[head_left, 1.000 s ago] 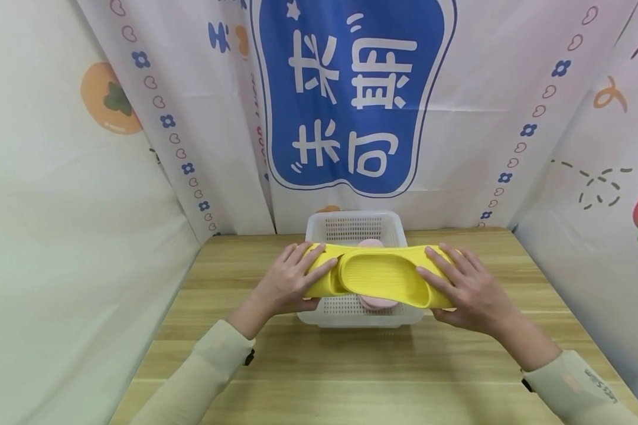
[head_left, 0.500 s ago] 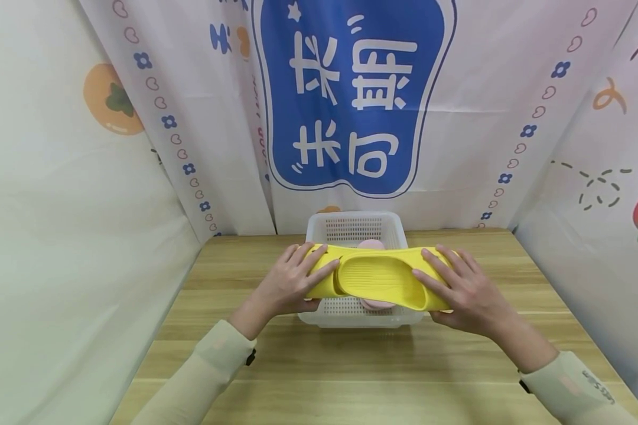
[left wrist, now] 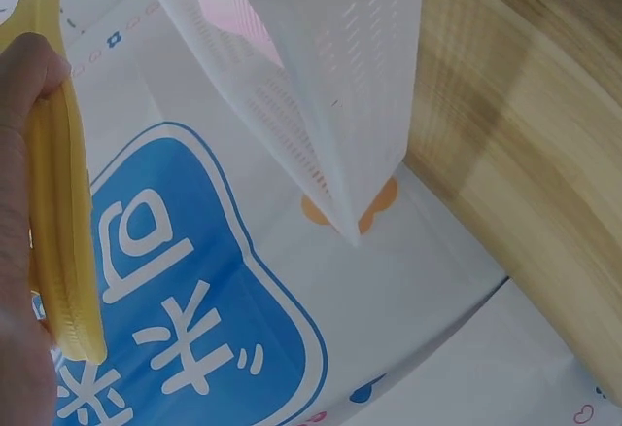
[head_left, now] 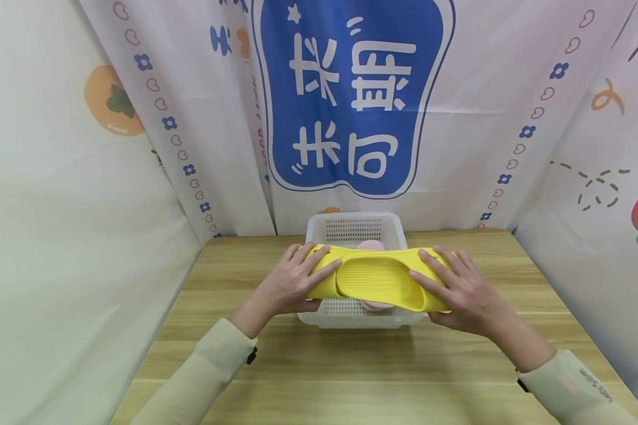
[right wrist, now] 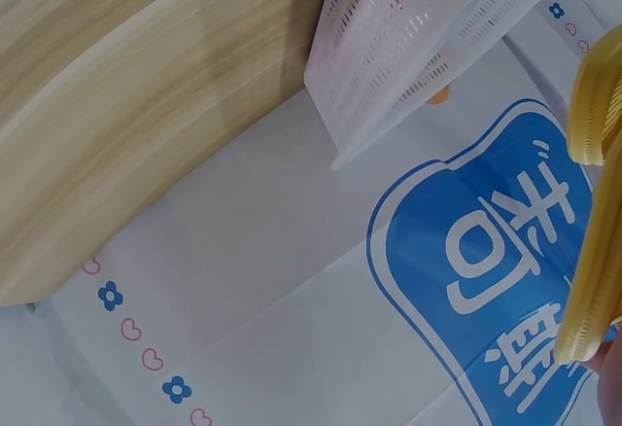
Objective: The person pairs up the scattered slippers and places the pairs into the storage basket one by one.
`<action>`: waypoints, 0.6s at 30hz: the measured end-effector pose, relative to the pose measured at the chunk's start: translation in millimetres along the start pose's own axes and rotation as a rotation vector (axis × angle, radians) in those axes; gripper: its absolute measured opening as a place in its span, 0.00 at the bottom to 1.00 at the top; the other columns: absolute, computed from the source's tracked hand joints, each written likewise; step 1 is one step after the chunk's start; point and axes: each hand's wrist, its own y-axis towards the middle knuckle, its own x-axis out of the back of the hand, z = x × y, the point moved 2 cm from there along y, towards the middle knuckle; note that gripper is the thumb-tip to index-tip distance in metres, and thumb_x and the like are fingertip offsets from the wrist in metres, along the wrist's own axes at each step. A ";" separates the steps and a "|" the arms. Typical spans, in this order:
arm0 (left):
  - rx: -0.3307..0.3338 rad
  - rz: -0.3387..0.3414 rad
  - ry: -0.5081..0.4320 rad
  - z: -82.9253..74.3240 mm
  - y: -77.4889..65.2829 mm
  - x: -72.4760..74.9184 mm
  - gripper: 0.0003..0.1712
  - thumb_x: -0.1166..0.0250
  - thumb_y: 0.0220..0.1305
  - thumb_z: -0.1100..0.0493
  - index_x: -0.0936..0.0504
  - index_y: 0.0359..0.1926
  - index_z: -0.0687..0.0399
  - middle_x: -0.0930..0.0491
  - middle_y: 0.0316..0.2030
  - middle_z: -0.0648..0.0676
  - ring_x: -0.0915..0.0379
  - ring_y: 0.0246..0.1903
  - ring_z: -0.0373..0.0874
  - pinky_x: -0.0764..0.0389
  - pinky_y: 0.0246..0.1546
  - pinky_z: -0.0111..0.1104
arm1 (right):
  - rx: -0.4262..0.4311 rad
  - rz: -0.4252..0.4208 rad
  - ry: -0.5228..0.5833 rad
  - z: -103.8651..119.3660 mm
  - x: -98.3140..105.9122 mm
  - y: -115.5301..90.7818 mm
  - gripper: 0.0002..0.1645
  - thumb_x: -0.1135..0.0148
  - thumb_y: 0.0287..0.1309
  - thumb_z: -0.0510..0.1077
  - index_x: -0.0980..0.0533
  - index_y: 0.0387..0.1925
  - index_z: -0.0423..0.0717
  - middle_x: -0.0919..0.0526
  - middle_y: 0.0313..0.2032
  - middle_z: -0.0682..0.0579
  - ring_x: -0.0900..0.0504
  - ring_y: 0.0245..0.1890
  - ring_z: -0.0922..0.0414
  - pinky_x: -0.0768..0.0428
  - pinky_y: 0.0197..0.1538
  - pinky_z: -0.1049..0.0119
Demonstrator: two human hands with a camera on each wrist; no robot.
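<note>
A pair of yellow slippers [head_left: 377, 280] is held lengthwise above a white plastic basket [head_left: 351, 320], fitted toe to heel into each other. My left hand [head_left: 289, 280] grips the left toe part, fingers over the top and thumb below. At the other end, my right hand [head_left: 468, 292] holds the right toe part the same way. The left wrist view shows the sole edge of a slipper [left wrist: 63, 222] against my fingers. Yellow soles [right wrist: 593, 261] also show at the right border of the right wrist view. The slippers' undersides are hidden in the head view.
Inside the basket lies a pink item [head_left: 371, 244], mostly covered by the slippers in the head view. The basket stands at the back of a wooden table [head_left: 340, 378], close to a printed cloth backdrop [head_left: 457, 177]. White cloth walls rise on both sides.
My right hand has moved slightly left, and the slippers have slid further into each other; the gap beside my left hand has narrowed. The basket has stayed in place.
</note>
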 end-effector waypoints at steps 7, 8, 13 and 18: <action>0.002 0.002 -0.022 -0.4 0.7 1.1 0.55 0.27 0.37 0.36 0.34 0.67 0.50 0.29 0.61 0.63 0.31 0.56 0.61 0.25 0.50 0.51 | 0.003 0.009 0.013 1.8 -1.9 2.4 0.33 0.55 0.59 0.59 0.27 0.61 0.49 0.28 0.62 0.37 0.29 0.53 0.32 0.27 0.41 0.37; 0.002 -0.001 -0.028 -0.5 0.8 1.0 0.55 0.26 0.37 0.36 0.34 0.67 0.50 0.29 0.61 0.63 0.31 0.55 0.61 0.25 0.50 0.50 | 0.004 0.010 0.012 2.1 -2.5 2.6 0.33 0.54 0.59 0.59 0.27 0.61 0.49 0.28 0.62 0.37 0.29 0.53 0.32 0.27 0.41 0.37; 0.022 -0.018 -0.058 -0.1 1.8 0.5 0.57 0.26 0.36 0.37 0.36 0.67 0.54 0.29 0.61 0.64 0.31 0.55 0.61 0.25 0.50 0.50 | -0.010 0.021 0.027 1.4 -3.4 3.2 0.38 0.44 0.47 0.55 0.28 0.62 0.48 0.30 0.63 0.36 0.30 0.54 0.31 0.27 0.42 0.35; 0.065 -0.018 -0.070 1.4 1.6 -0.5 0.59 0.25 0.34 0.38 0.36 0.67 0.57 0.30 0.61 0.68 0.30 0.55 0.62 0.25 0.51 0.50 | -0.017 0.033 0.044 0.2 -2.4 4.1 0.45 0.37 0.36 0.53 0.29 0.63 0.47 0.31 0.64 0.36 0.31 0.55 0.31 0.29 0.43 0.35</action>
